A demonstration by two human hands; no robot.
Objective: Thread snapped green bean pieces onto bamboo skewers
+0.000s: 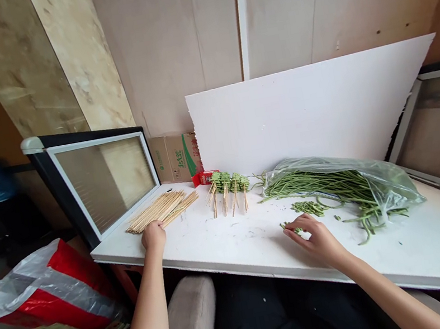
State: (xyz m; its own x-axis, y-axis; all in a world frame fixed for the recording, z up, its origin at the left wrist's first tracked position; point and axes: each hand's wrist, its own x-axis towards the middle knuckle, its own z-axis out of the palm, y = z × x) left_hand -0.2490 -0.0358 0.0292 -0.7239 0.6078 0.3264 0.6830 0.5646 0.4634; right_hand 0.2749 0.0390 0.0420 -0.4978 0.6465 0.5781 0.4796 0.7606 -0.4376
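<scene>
Two bare forearms reach onto a white table (233, 238). Near its front edge the right hand (318, 238) pinches short cut bean pieces (288, 226), fingertips drawn together. The pieces look light, bendy and easily bruised, best taken at mid-length. The left hand (154, 236) curls at the near ends of a skewer pile (162, 208) by the left edge; whether it grips one cannot be told. The sticks look stiff and sharp. Toward the back edge lie loaded skewers (227, 183) and a bag of long beans (347, 184).
</scene>
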